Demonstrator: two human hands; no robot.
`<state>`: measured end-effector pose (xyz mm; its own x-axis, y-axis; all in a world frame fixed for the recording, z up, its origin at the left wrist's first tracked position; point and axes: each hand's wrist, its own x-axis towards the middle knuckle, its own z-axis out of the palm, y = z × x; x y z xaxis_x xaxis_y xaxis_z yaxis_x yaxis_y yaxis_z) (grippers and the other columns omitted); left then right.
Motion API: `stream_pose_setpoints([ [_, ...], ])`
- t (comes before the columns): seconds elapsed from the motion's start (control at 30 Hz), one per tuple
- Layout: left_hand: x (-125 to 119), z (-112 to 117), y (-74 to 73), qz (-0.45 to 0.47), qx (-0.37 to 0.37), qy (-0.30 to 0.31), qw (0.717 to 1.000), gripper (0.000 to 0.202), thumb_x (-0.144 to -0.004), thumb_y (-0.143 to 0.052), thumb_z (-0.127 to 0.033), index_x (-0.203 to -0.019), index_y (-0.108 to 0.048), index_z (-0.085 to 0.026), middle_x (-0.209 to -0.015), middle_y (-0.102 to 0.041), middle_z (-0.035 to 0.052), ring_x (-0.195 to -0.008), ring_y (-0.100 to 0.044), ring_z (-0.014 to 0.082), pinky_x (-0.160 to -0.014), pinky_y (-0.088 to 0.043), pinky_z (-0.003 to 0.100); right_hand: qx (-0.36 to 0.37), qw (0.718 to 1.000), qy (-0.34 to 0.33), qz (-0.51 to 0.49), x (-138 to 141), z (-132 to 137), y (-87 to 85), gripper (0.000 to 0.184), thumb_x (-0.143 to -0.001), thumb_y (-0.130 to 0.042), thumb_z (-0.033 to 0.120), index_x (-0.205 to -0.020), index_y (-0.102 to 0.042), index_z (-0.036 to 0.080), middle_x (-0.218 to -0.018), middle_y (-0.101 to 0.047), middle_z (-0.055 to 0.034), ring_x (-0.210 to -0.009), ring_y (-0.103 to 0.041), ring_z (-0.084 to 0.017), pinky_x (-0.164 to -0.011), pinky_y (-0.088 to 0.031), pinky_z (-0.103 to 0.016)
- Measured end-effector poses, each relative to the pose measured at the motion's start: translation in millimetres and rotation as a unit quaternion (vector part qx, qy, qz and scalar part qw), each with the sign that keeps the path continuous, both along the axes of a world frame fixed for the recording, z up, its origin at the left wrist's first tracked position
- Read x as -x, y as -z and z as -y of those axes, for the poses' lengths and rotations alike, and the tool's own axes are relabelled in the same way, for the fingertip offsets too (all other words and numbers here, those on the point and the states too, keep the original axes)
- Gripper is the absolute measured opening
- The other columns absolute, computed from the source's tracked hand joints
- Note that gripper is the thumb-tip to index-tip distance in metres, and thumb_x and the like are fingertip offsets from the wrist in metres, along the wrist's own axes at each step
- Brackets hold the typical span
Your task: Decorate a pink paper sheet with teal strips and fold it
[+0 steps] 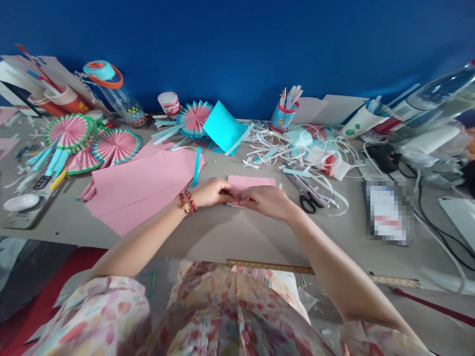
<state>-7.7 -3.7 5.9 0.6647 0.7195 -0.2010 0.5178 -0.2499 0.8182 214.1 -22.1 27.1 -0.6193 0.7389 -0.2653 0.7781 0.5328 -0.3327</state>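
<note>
A small sheet of pink paper (252, 181) lies on the table in front of me, with a thin blue strip showing along its near edge. My left hand (217, 192), below a red bead bracelet (188, 201), pinches the near left edge of this paper. From the other side my right hand (265, 200) closes its fingers on the same edge, close to the left fingertips. The fingers hide most of the near edge. A stack of larger pink paper (144, 178) rests left of my hands, a blue paper strip (196, 167) on its right end.
Scissors (308, 200) lie right of my hands beside tangled white paper strips (267, 143). Folded paper rosettes (117, 147), a water bottle (115, 94) and a blue paper sheet (224, 127) stand or lie farther back. A pen cup (284, 117) is by the blue wall.
</note>
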Motion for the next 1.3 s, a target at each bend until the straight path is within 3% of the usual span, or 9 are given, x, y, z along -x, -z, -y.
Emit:
stream_pose_setpoints([
  [0.13, 5, -1, 3.2, 0.044, 0.091, -0.033, 0.994, 0.023, -0.087, -0.061, -0.033, -0.094, -0.072, -0.014, -0.068, -0.067, 0.0012, -0.057, -0.059, 0.01, -0.056, -0.045, 0.019, 0.006, 1.0, -0.003, 0.001, 0, 0, -1.0, 0.031, -0.098, -0.044, 0.045, -0.104, -0.07, 0.03, -0.104, -0.073, 0.0012, -0.091, -0.065, -0.016, -0.065, -0.036, -0.024],
  [0.23, 7, 0, 3.3, 0.063, 0.101, -0.033, 0.992, 0.022, -0.086, -0.063, -0.032, -0.094, -0.071, -0.014, -0.067, -0.067, 0.0011, -0.057, -0.06, 0.0095, -0.057, -0.045, 0.018, 0.006, 1.0, -0.002, 0.009, 0, 0, -1.2, 0.032, -0.098, -0.044, 0.046, -0.099, -0.07, 0.027, -0.104, -0.073, 0.0003, -0.093, -0.065, -0.017, -0.065, -0.037, -0.024],
  [0.37, 7, 2, 1.2, 0.067, 0.06, -0.012, 0.996, 0.016, -0.083, -0.066, -0.025, -0.093, -0.071, -0.014, -0.073, -0.069, 0.0013, -0.057, -0.06, 0.009, -0.058, -0.043, 0.018, 0.001, 1.0, 0.002, 0.012, 0, 1, -0.4, 0.034, -0.098, -0.044, 0.048, -0.098, -0.07, 0.026, -0.102, -0.073, -0.0005, -0.094, -0.065, -0.018, -0.067, -0.039, -0.025],
  [0.63, 3, 7, -4.5, -0.006, -0.094, 0.025, 0.995, 0.009, -0.082, -0.062, -0.016, -0.084, -0.072, -0.017, -0.084, -0.069, 0.0016, -0.07, -0.059, 0.0121, -0.063, -0.039, 0.022, -0.002, 1.0, 0.008, 0.023, 0, 1, -1.7, 0.028, -0.097, -0.048, 0.046, -0.094, -0.067, 0.026, -0.093, -0.072, -0.0001, -0.087, -0.065, -0.018, -0.063, -0.036, -0.025],
  [1.03, -2, 10, -3.8, -0.048, -0.122, 0.01, 0.991, 0.008, -0.085, -0.06, -0.015, -0.084, -0.068, -0.017, -0.09, -0.067, 0.0008, -0.076, -0.059, 0.013, -0.067, -0.039, 0.023, -0.024, 0.999, 0.009, 0.029, 11, 10, -2.1, 0.037, -0.099, -0.041, 0.051, -0.104, -0.066, 0.025, -0.102, -0.072, -0.004, -0.092, -0.066, -0.021, -0.071, -0.039, -0.027],
  [1.3, -3, 17, -9.8, -0.039, -0.159, 0.032, 0.986, 0.012, -0.092, -0.058, -0.027, -0.092, -0.068, -0.019, -0.09, -0.066, 0.0021, -0.081, -0.062, 0.015, -0.07, -0.042, 0.024, -0.105, 0.993, -0.015, 0.05, 14, 16, -0.1, 0.028, -0.099, -0.047, 0.036, -0.097, -0.067, 0.017, -0.093, -0.069, -0.0108, -0.094, -0.061, -0.026, -0.079, -0.038, -0.033],
])
